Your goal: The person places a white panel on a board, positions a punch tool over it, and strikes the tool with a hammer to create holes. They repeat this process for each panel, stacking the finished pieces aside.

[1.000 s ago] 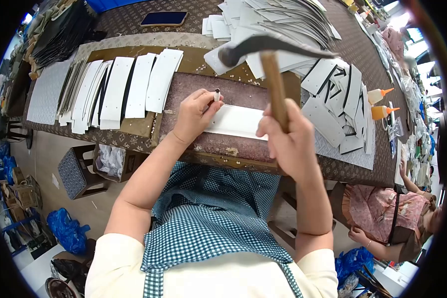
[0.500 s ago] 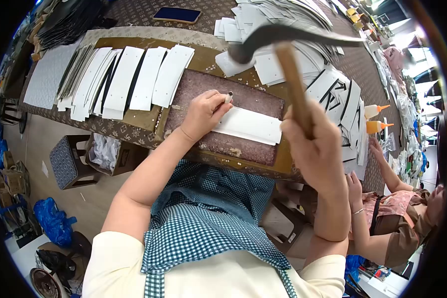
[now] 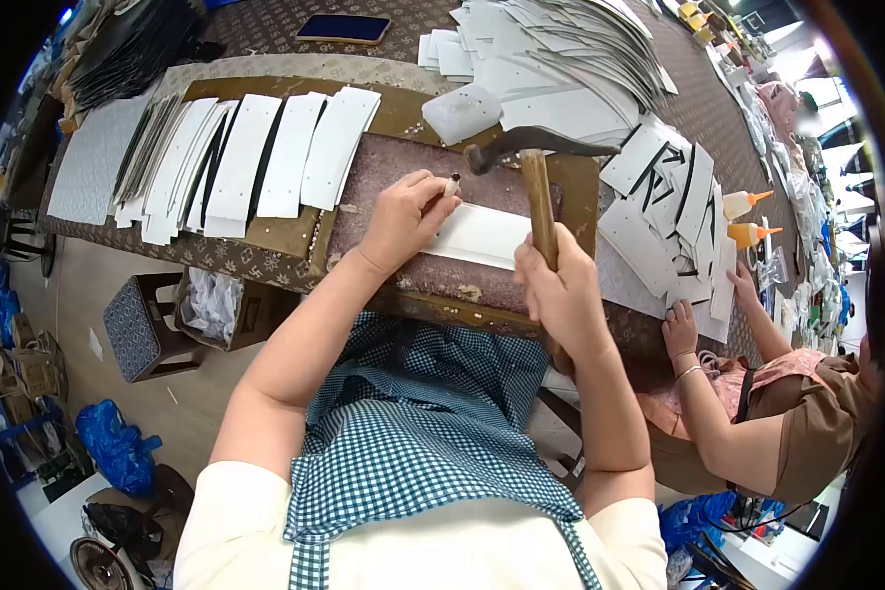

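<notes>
My left hand [image 3: 410,218] pinches a small punch [image 3: 452,185] in its fingers, at the left end of a white strip [image 3: 477,236] on the reddish pad [image 3: 364,187]; my right hand [image 3: 567,295] has its fingers wrapped round the handle of a hammer [image 3: 539,197], its head raised above the pad; rows of white pieces [image 3: 238,162] lie on the bench [image 3: 265,264], left of the pad.

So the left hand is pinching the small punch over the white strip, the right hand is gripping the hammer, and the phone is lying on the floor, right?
Not quite: the phone is on the patterned tabletop, as the head view shows. The rest holds.
</notes>
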### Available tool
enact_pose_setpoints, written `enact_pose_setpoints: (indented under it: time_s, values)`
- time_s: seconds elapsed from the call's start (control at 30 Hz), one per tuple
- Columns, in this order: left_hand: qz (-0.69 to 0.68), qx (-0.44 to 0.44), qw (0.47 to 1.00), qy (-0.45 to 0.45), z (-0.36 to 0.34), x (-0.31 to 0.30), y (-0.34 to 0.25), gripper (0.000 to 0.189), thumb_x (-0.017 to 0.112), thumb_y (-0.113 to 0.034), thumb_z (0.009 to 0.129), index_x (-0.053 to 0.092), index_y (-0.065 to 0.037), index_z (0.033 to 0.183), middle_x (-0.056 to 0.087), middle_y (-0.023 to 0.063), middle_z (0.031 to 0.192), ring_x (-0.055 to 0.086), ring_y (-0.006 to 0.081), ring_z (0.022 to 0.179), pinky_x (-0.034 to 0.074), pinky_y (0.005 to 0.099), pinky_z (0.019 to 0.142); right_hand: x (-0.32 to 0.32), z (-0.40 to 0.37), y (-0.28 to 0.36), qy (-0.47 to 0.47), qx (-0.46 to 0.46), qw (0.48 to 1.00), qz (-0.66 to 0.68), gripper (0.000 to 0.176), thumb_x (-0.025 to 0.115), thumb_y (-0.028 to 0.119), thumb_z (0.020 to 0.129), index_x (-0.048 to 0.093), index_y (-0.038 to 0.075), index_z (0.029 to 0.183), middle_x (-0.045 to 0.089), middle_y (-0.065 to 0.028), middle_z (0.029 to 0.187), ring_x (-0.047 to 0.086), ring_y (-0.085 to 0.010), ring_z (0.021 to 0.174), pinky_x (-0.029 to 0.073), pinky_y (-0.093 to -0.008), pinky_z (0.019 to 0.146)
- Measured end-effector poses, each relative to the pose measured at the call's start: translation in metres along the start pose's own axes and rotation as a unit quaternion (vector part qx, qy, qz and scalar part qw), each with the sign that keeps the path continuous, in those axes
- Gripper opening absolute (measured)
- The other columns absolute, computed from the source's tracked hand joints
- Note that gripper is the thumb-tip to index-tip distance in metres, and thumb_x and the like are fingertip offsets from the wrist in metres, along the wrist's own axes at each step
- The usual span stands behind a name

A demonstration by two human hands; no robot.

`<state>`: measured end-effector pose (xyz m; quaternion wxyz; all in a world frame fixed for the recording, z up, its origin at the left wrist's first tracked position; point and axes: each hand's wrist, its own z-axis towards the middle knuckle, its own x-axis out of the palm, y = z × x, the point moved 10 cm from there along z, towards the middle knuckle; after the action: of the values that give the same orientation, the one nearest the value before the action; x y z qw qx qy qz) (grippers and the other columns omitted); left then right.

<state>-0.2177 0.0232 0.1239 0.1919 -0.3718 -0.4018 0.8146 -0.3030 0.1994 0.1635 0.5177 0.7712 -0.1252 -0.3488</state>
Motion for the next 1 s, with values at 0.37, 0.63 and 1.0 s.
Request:
enact_pose_setpoints:
  time_s: [0.37,0.63,1.0]
  values:
    - [-0.015,-0.081,0.997,0.009,0.005,0.001,0.022,0.014,0.075,-0.011,0.086,0.07,-0.002,0.095,0.065,0.0062,0.078,0.06,0.0127,0.068,0.05,0.0268,0.065,0.039,0.017,-0.069,-0.093,-0.034,0.974,0.203,0.023,0.054,0.022,0.103,0.05,0.0,0.103,0.073,-0.0144,0.11,0.055,-0.0104,0.045,0.045,-0.0246,0.042]
    - [-0.132,-0.148,0.979,-0.048,-0.022,-0.014,0.023,0.014,0.077,-0.01,0.086,0.071,-0.001,0.094,0.071,0.003,0.084,0.06,0.0054,0.072,0.049,0.0226,0.064,0.039,0.016,-0.068,-0.098,-0.032,0.972,0.209,0.023,0.055,0.022,0.103,0.052,0.0,0.103,0.073,-0.0127,0.108,0.056,-0.0102,0.045,0.045,-0.0246,0.042]
    - [-0.17,-0.148,0.974,-0.026,-0.045,-0.01,0.04,0.015,0.064,-0.002,0.095,0.068,0.005,0.108,0.072,0.0088,0.101,0.067,0.0126,0.093,0.052,0.0248,0.083,0.041,0.018,-0.081,-0.101,-0.009,0.975,0.198,0.022,0.059,0.019,0.1,0.059,-0.002,0.105,0.07,-0.0068,0.086,0.058,-0.0091,0.048,0.047,-0.0266,0.045]
